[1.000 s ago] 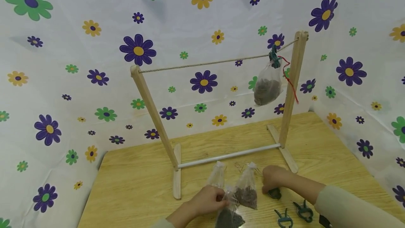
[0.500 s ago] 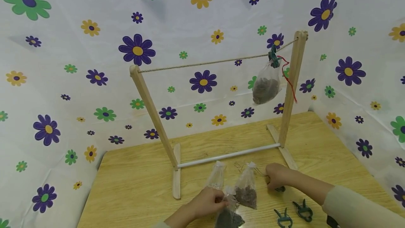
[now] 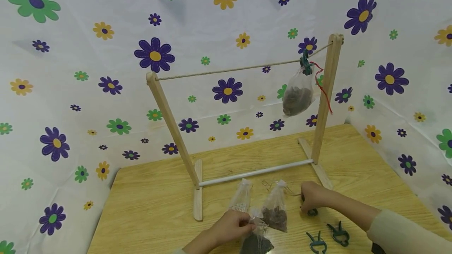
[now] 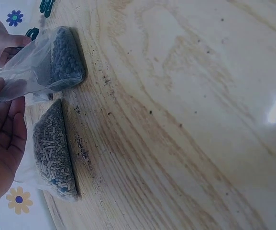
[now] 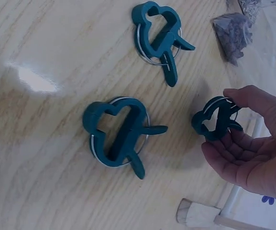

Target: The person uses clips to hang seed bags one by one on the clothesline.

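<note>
Near on the desk point(image 3: 152, 195), the left hand point(image 3: 229, 225) pinched a dark-filled bag point(image 4: 54, 62) in its grip; farther right, the right hand point(image 3: 312, 196) had its grip clamped on a green clip point(image 5: 223, 125).

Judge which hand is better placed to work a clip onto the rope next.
Probably the right hand: it pinches a green spring clip at its handle end, seemingly ready to squeeze. The left hand is occupied, holding the sheer bag of dark pellets by its upper part.
</note>
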The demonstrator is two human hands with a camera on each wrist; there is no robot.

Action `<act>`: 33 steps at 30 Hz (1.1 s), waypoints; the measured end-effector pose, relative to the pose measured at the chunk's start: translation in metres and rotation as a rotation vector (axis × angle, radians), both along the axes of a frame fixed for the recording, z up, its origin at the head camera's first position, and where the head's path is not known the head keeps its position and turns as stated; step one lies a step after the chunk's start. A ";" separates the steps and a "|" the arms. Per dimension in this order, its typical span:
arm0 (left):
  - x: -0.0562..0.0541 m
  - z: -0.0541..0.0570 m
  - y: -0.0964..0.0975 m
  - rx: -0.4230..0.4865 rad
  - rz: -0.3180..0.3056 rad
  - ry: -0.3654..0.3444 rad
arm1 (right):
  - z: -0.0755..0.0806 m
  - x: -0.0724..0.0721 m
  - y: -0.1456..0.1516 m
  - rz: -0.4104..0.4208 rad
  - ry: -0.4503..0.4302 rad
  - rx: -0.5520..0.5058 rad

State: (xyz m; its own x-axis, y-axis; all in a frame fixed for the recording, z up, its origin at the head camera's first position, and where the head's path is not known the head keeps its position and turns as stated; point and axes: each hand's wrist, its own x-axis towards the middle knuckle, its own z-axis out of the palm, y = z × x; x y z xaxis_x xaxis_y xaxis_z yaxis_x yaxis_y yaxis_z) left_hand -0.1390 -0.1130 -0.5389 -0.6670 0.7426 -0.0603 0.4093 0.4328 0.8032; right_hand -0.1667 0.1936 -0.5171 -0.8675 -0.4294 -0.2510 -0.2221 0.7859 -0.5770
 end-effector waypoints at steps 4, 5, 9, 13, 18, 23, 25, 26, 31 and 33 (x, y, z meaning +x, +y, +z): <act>0.001 0.001 0.000 -0.001 0.008 -0.012 | -0.006 0.003 0.001 -0.022 0.017 -0.015; 0.001 0.001 0.000 -0.003 0.010 -0.015 | -0.006 0.003 0.001 -0.028 0.023 -0.012; 0.002 0.003 0.000 -0.021 0.017 -0.010 | -0.003 0.004 0.000 -0.053 0.051 0.037; 0.004 0.008 0.001 -0.043 0.024 0.018 | 0.002 0.004 -0.001 -0.088 0.040 0.060; 0.005 0.011 0.001 -0.050 0.011 0.073 | 0.006 0.003 -0.001 -0.126 0.049 0.057; 0.006 0.012 0.001 -0.035 0.005 0.091 | 0.011 0.003 0.000 -0.123 0.060 0.034; 0.007 0.013 0.002 -0.041 0.005 0.118 | 0.014 0.002 0.001 -0.111 0.071 0.018; 0.007 0.013 0.002 -0.044 0.007 0.126 | 0.016 0.002 0.001 -0.106 0.076 0.007; 0.008 0.019 0.003 -0.063 0.018 0.124 | 0.026 0.000 0.002 -0.076 0.112 -0.006; 0.009 0.022 0.003 -0.071 0.012 0.139 | 0.031 0.000 0.003 -0.069 0.123 0.001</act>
